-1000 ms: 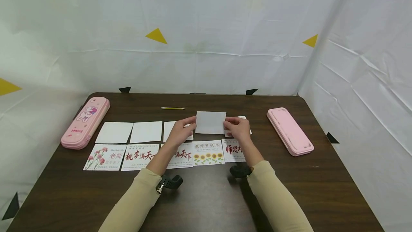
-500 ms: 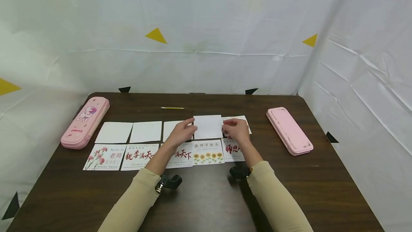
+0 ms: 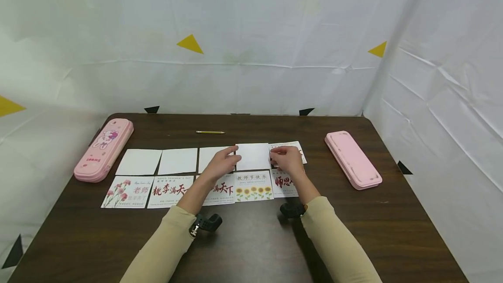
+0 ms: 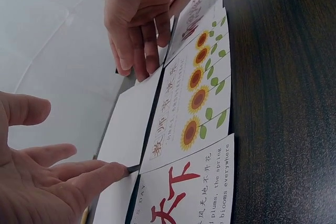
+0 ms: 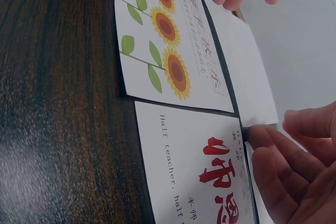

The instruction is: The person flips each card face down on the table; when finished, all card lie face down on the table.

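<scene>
A blank white card (image 3: 253,157) lies flat in the back row, between my two hands. My left hand (image 3: 221,164) is at its left edge, and in the left wrist view the fingers (image 4: 100,177) reach out with a fingertip at the card's near corner, thumb apart. At the right edge is my right hand (image 3: 288,160); in the right wrist view its fingertips (image 5: 257,135) rest by the card's corner, thumb away from them. Just in front lies a sunflower card (image 3: 254,187). A printed card (image 3: 295,146) is partly hidden behind the right hand.
More blank cards (image 3: 139,162) continue the back row leftward. Printed cards with flowers (image 3: 127,192) and red lettering (image 3: 170,191) form the front row. Pink pencil cases stand at left (image 3: 104,150) and right (image 3: 353,160). A yellow pencil (image 3: 210,132) lies behind the cards.
The blank card, earlier held up between both hands, has come down flat into the back row. The fingers have loosened from its edges, and both hands have stayed nearly in place.
</scene>
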Demonstrator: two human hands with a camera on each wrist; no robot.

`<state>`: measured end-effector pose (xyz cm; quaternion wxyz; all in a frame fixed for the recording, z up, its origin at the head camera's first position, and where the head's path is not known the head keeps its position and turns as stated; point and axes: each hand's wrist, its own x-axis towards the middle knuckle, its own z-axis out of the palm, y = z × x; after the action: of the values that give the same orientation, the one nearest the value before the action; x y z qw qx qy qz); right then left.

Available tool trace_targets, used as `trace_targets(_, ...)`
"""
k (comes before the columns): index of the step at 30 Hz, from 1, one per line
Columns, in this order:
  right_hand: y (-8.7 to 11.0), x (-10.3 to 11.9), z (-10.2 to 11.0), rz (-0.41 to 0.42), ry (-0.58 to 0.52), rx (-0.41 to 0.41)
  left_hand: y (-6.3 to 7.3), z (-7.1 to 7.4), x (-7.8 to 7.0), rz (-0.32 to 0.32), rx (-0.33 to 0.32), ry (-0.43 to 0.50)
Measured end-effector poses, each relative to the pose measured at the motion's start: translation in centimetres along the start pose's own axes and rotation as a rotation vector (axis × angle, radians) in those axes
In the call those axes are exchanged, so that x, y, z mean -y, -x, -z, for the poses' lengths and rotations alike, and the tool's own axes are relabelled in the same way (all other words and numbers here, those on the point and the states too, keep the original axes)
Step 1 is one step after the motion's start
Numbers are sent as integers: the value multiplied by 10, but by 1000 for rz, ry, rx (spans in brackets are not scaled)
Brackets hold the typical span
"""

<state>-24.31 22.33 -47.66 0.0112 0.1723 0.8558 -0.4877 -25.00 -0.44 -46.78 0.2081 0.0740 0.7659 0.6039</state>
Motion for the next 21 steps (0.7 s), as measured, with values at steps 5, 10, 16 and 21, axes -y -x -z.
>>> trace_targets(5, 2, 0, 0, 8, -13, -3, 1, -1, 0, -10, 1, -13)
trace_targets(10, 2, 0, 2, 9, -25, 1, 1, -2, 1, -15, 2, -23)
trace_targets(16, 1, -1, 6, 9, -99, 25, 2, -2, 0, -36, -15, -21)
trace_targets(21, -1, -5, 20, 29, -144, 18, 2, -7, -3, -68, -21, -20)
